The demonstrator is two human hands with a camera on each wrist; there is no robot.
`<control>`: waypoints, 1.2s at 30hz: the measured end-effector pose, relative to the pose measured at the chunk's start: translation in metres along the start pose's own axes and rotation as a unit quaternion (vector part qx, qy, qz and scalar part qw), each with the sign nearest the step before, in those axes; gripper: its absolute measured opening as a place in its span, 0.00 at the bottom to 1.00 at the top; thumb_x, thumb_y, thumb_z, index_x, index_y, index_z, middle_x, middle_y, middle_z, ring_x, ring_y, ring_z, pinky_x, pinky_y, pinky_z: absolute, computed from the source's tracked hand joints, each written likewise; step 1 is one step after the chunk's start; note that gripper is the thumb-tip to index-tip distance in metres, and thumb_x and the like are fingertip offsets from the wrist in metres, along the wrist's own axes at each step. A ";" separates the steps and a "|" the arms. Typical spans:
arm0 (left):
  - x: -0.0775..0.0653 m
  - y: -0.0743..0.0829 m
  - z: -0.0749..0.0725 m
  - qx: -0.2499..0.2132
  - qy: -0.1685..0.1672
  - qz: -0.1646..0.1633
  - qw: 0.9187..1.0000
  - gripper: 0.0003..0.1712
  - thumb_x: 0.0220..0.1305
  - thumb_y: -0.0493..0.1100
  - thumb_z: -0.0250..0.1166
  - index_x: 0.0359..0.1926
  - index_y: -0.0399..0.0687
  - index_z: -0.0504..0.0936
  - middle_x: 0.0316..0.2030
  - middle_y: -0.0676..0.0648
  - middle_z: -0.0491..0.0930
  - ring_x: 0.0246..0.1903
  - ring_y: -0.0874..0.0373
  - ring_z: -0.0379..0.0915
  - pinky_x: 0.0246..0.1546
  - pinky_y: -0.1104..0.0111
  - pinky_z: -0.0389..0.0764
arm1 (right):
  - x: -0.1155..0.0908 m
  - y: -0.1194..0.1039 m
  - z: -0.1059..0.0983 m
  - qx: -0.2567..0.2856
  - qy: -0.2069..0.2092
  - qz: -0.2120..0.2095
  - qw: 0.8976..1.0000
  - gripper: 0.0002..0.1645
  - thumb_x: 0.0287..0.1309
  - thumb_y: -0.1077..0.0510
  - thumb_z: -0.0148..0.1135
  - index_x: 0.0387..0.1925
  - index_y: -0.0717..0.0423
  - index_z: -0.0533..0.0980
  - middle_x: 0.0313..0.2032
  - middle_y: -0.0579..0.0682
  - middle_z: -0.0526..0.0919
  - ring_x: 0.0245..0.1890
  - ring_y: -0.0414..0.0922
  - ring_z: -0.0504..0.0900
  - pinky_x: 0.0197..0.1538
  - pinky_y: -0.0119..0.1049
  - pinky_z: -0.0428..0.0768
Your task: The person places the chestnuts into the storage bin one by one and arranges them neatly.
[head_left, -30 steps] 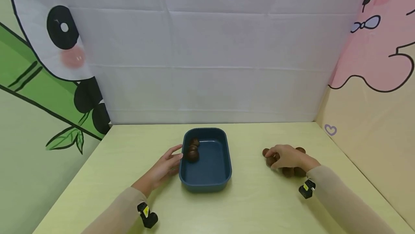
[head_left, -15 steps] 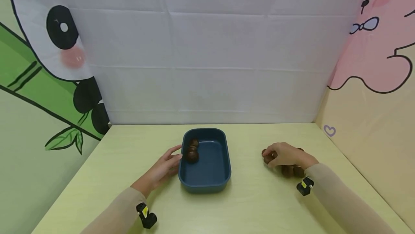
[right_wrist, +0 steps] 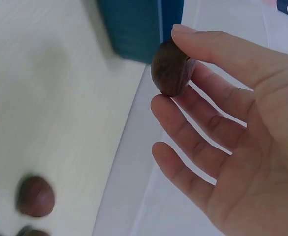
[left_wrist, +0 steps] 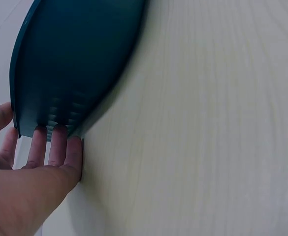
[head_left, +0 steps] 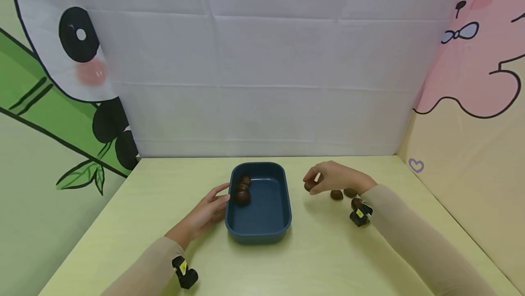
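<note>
My right hand (head_left: 339,178) pinches a brown chestnut (head_left: 310,186) between thumb and fingertips, lifted above the table to the right of the blue bin (head_left: 259,237). In the right wrist view the chestnut (right_wrist: 171,71) shows a glossy side and a duller patch, with the lower fingers spread apart. Against the bin's left side, the fingertips of my left hand (head_left: 203,216) rest with fingers fairly straight; the left wrist view shows them touching the bin's outer wall (left_wrist: 75,59). Several chestnuts (head_left: 243,197) lie along the inner left side of the bin.
More loose chestnuts (head_left: 337,194) lie on the pale table (head_left: 320,250) under and beside my right wrist, partly hidden by it. A white cloth (head_left: 266,81) hangs behind the table. Printed walls stand at left and right.
My right hand has left the chestnut pile with one chestnut, rising and moving left toward the bin. My left hand and the bin hold almost the same place.
</note>
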State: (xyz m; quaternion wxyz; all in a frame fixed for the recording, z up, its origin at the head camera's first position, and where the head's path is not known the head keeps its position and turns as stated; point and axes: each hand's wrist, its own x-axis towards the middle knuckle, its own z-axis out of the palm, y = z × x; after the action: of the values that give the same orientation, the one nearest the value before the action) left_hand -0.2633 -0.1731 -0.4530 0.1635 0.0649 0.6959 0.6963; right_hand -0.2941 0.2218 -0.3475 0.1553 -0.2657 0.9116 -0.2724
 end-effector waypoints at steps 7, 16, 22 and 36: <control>0.000 0.000 0.001 -0.002 -0.001 -0.001 1.000 0.35 0.77 0.50 0.55 0.78 0.54 0.52 0.70 0.33 0.60 0.67 0.38 0.64 0.67 0.45 0.63 | 0.035 -0.041 0.013 -0.017 -0.034 -0.074 0.997 0.22 0.58 0.57 0.73 0.54 0.56 0.81 0.48 0.43 0.82 0.42 0.40 0.84 0.47 0.37 0.81; 0.000 0.000 0.001 -0.004 0.000 -0.001 1.000 0.34 0.78 0.50 0.55 0.78 0.53 0.53 0.69 0.33 0.61 0.67 0.39 0.65 0.67 0.46 0.63 | 0.082 -0.079 0.041 -0.039 -0.084 -0.089 0.992 0.21 0.58 0.52 0.74 0.53 0.48 0.82 0.45 0.38 0.82 0.50 0.45 0.79 0.50 0.36 0.78; 0.001 0.001 0.001 -0.004 -0.006 -0.002 1.000 0.34 0.78 0.50 0.54 0.78 0.53 0.52 0.69 0.33 0.61 0.67 0.40 0.64 0.67 0.45 0.62 | 0.106 -0.086 0.060 -0.051 -0.107 -0.086 0.989 0.20 0.56 0.50 0.75 0.51 0.45 0.82 0.42 0.34 0.82 0.48 0.38 0.80 0.51 0.33 0.77; 0.000 0.002 0.000 -0.011 -0.012 0.002 1.000 0.34 0.78 0.48 0.53 0.78 0.52 0.52 0.68 0.34 0.62 0.64 0.43 0.68 0.67 0.46 0.62 | 0.122 -0.102 0.088 -0.039 -0.122 -0.059 0.990 0.14 0.53 0.55 0.77 0.42 0.49 0.83 0.35 0.37 0.83 0.39 0.33 0.80 0.49 0.31 0.76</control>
State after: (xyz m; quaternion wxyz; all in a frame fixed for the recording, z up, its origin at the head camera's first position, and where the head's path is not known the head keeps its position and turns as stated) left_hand -0.2630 -0.1728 -0.4514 0.1713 0.0727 0.6859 0.7035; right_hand -0.3144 0.0429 -0.3761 0.2389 -0.3559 0.8785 -0.2108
